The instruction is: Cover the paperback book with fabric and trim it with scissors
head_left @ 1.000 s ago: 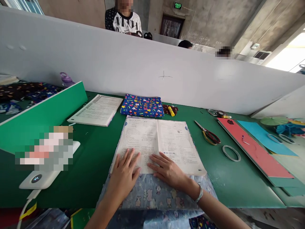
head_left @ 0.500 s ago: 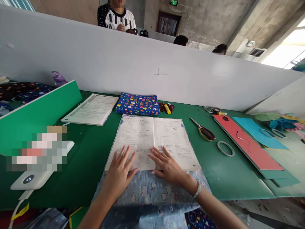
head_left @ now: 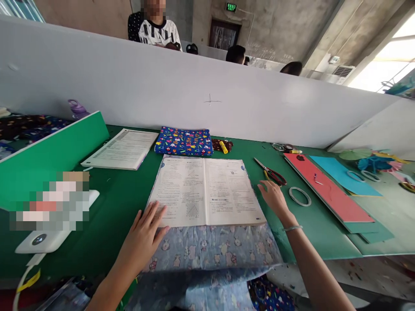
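An open book (head_left: 223, 185) with printed pages lies on blue patterned cloth (head_left: 210, 250), which spreads below it and hangs over the table's front edge. My left hand (head_left: 145, 229) rests open on the lower left page, fingers lying flat. Just right of the book, my right hand (head_left: 274, 196) is over the green table with its fingers loosely bent and nothing visible in them. Its fingertips are close to the handles of the red-and-yellow scissors (head_left: 270, 171); whether they touch is unclear. A tape ring (head_left: 300, 196) lies right of that hand.
Folded blue patterned fabric (head_left: 184, 141) and a yellow glue stick (head_left: 223, 147) are behind the book. Another book (head_left: 125, 149) and a white device (head_left: 55, 239) lie left. Red board (head_left: 327, 190) and blue paper (head_left: 343, 175) lie right. A white partition (head_left: 194, 86) runs behind; a person (head_left: 155, 28) is beyond.
My right hand has left the book's lower right page and moved right, toward the scissors. My left hand has shifted slightly left on the page. The view has turned a little.
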`<action>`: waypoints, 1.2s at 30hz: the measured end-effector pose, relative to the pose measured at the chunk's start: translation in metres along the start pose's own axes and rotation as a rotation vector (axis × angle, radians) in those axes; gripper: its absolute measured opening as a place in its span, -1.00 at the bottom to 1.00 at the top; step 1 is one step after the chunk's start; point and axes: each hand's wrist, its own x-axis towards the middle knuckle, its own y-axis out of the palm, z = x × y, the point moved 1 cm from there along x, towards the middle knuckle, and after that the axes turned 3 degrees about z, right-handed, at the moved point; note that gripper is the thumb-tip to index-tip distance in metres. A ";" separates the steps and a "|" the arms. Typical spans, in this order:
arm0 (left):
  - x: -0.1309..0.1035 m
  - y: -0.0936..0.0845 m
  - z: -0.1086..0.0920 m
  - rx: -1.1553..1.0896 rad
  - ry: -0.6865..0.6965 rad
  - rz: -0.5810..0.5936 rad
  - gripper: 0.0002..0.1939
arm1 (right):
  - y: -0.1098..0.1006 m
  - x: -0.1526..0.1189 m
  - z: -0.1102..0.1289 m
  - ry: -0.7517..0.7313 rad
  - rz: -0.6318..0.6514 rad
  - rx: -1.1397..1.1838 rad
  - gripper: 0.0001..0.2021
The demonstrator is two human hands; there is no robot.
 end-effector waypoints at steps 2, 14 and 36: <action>0.000 0.002 0.001 0.005 0.001 0.001 -0.36 | 0.009 -0.003 -0.003 0.005 0.013 -0.030 -0.56; 0.000 0.003 0.004 0.036 0.006 0.040 -0.38 | 0.021 -0.014 0.002 0.012 0.115 -0.140 -0.55; 0.033 -0.013 -0.117 -0.143 0.258 0.113 -0.40 | 0.020 -0.061 0.004 0.081 0.144 -0.198 -0.48</action>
